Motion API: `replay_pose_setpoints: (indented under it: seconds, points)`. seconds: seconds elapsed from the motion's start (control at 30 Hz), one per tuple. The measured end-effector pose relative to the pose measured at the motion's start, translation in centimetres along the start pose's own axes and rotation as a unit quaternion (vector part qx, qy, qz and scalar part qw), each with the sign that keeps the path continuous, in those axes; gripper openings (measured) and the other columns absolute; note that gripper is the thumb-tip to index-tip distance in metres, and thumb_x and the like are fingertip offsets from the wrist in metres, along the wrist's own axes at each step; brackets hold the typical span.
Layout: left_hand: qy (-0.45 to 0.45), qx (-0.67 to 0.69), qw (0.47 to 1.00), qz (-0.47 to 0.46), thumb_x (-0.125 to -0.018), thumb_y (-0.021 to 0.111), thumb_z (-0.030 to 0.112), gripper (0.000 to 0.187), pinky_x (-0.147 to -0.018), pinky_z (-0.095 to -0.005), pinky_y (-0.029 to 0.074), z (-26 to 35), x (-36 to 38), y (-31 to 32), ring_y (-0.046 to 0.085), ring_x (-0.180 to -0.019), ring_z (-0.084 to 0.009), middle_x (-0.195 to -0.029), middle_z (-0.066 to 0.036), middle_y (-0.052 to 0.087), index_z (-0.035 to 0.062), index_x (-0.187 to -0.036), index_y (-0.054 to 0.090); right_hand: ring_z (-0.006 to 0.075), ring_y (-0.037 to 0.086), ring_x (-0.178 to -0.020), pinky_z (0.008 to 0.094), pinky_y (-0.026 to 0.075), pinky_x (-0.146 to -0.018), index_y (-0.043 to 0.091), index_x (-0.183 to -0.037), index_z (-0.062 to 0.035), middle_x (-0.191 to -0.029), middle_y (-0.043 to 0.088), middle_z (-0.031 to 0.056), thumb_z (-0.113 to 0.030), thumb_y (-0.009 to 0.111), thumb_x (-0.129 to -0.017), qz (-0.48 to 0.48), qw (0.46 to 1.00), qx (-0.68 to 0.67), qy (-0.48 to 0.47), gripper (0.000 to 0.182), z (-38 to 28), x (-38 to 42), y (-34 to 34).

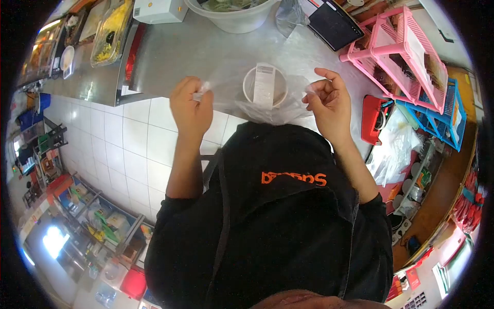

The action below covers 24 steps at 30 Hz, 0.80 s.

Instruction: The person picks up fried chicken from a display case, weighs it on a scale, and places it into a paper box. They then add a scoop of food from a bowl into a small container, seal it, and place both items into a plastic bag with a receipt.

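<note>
A round white container (248,85) with a printed paper slip (264,86) across its top sits inside a clear plastic bag (226,92) at the near edge of the metal counter. My left hand (191,105) is closed on the bag's left side, pinching the plastic between thumb and fingers. On the other side, my right hand (328,103) pinches the bag's right side with thumb and fingertips, its index finger bent outward. The bag is spread wide between both hands, around the container.
On the metal counter (170,51) stand a white bowl with greens (231,19), a white box (160,10) and a black tablet (336,24). Pink racks (401,56), a blue rack (437,116), a red device (371,119) and plastic bags (393,149) are at right.
</note>
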<state>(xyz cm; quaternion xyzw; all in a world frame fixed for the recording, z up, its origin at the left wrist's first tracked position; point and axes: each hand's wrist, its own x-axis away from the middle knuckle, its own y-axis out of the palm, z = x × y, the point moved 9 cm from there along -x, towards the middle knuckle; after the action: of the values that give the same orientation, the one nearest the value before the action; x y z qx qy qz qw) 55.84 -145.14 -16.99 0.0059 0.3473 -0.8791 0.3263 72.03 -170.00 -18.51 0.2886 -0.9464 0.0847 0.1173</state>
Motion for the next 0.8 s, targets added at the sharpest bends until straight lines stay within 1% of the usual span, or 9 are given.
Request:
replay_pose_setpoints:
  seconds: [0.17, 0.27, 0.33, 0.4, 0.5, 0.57, 0.67, 0.7, 0.8]
  points:
    - [-0.062, 0.333, 0.896, -0.288, -0.08, 0.067, 0.01, 0.024, -0.07, -0.0312, 0.049, 5.6, 0.8, 9.7, 0.064, -0.078, -0.0211, -0.087, -0.012, 0.065, -0.0008, -0.101, 0.065, 0.0091, 0.06, -0.085, 0.0228, 0.048, -0.075, 0.045, -0.129, -0.0017, -0.096, 0.059, 0.0055, 0.002, 0.057, -0.093, -0.09, 0.994, 0.025, 0.056, 0.038, 0.0, -0.5, 1.6]
    - [0.041, 0.227, 0.963, -0.137, -0.078, 0.073, 0.016, 0.037, -0.072, -0.0368, 0.051, 8.7, 1.1, 11.4, 0.067, -0.083, -0.0283, -0.093, -0.015, 0.067, 0.001, -0.111, 0.062, 0.0096, 0.059, -0.095, 0.0226, 0.047, -0.08, 0.044, -0.13, -0.003, -0.101, 0.063, 0.0059, 0.002, 0.056, -0.094, -0.155, 0.976, -0.147, -0.034, 0.038, -3.6, 1.3, 4.5]
    - [-0.035, 0.278, 0.95, -0.133, -0.077, 0.076, 0.022, 0.04, -0.076, -0.0383, 0.051, 7.3, 0.5, 12.9, 0.067, -0.089, -0.0293, -0.097, -0.012, 0.067, 0.002, -0.108, 0.061, 0.0144, 0.058, -0.108, 0.0287, 0.045, -0.092, 0.04, -0.135, -0.0044, -0.117, 0.063, 0.0103, 0.0, 0.058, -0.093, -0.175, 0.977, -0.113, -0.041, 0.046, -4.4, 1.8, 3.5]
    - [0.034, 0.103, 0.981, -0.158, -0.071, 0.072, 0.013, 0.029, -0.075, -0.0418, 0.05, 7.9, -0.8, 11.5, 0.063, -0.089, -0.0348, -0.093, -0.01, 0.065, 0.0039, -0.097, 0.062, 0.0179, 0.058, -0.111, 0.0332, 0.043, -0.096, 0.039, -0.137, -0.005, -0.125, 0.061, 0.0132, -0.003, 0.062, -0.091, -0.191, 0.975, -0.069, -0.092, 0.052, -4.7, 1.2, 1.4]
    - [0.153, -0.021, 0.978, -0.138, -0.067, 0.07, 0.012, 0.024, -0.079, -0.0443, 0.046, 10.4, -1.6, 9.4, 0.061, -0.091, -0.0324, -0.089, -0.008, 0.063, 0.0074, -0.09, 0.062, 0.0244, 0.057, -0.115, 0.039, 0.04, -0.1, 0.037, -0.138, -0.0038, -0.123, 0.062, 0.0138, -0.018, 0.075, -0.081, -0.072, 0.904, 0.3, -0.295, 0.07, -2.8, -1.4, 0.9]
    - [0.275, -0.094, 0.947, -0.135, -0.066, 0.07, 0.013, 0.021, -0.077, -0.0453, 0.043, 13.6, -1.4, 9.1, 0.062, -0.094, -0.0274, -0.088, -0.007, 0.062, 0.0103, -0.085, 0.061, 0.0273, 0.058, -0.115, 0.0397, 0.042, -0.099, 0.039, -0.137, -0.0018, -0.121, 0.063, 0.0152, -0.024, 0.077, -0.079, -0.071, 0.848, 0.392, -0.35, 0.073, 3.9, -3.6, 3.6]
    - [0.296, -0.076, 0.911, -0.278, -0.068, 0.073, 0.02, 0.03, -0.098, -0.0478, 0.037, 15.5, 0.0, 11.8, 0.055, -0.113, -0.0281, -0.109, -0.008, 0.062, 0.0109, -0.095, 0.066, 0.0316, 0.061, -0.101, 0.0395, 0.049, -0.087, 0.051, -0.126, 0.0006, -0.11, 0.064, 0.0181, -0.025, 0.07, -0.082, -0.103, 0.972, 0.054, -0.204, 0.054, 9.2, -5.6, 5.9]
    - [0.281, -0.072, 0.916, -0.278, -0.062, 0.082, 0.031, 0.065, -0.107, -0.0488, 0.032, 14.2, -0.9, 11.5, 0.045, -0.129, -0.0327, -0.133, -0.013, 0.053, 0.0095, -0.12, 0.06, 0.0324, 0.062, -0.095, 0.0391, 0.051, -0.082, 0.055, -0.121, 0.0006, -0.105, 0.064, 0.0186, -0.024, 0.067, -0.083, -0.076, 0.983, -0.022, -0.168, 0.046, 10.3, -6.0, 5.9]
    - [0.148, -0.233, 0.934, -0.228, -0.051, 0.089, 0.038, 0.105, -0.115, -0.0515, 0.023, 2.6, -5.9, 9.4, 0.034, -0.139, -0.0382, -0.147, -0.019, 0.041, 0.0071, -0.14, 0.043, 0.0318, 0.062, -0.083, 0.037, 0.052, -0.073, 0.06, -0.105, -0.0021, -0.094, 0.064, 0.0172, -0.02, 0.063, -0.085, 0.027, 0.966, 0.145, -0.213, 0.027, 10.5, -6.3, 5.0]
